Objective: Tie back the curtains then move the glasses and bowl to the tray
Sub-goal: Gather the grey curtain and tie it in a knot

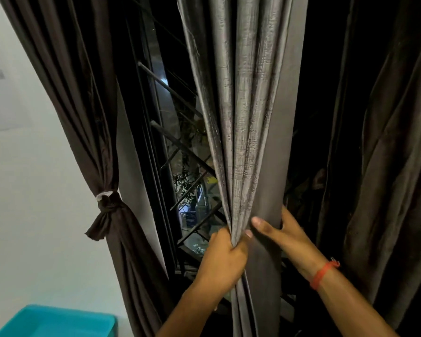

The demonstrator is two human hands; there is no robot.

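A grey curtain (248, 117) hangs in the middle, gathered into folds. My left hand (226, 259) is closed around its bunched left folds at waist height. My right hand (280, 232), with an orange band on the wrist, wraps around the right side of the same bundle, thumb in front and fingers behind the cloth. A dark brown curtain (83, 105) on the left is tied back by a knotted fabric band (107, 203). Another dark brown curtain (387, 166) hangs loose on the right. No glasses, bowl or tray are in view.
Behind the curtains is a dark window with a metal grille (180, 152). A white wall (22, 166) fills the left side. A turquoise plastic container (58, 321) sits at the bottom left corner.
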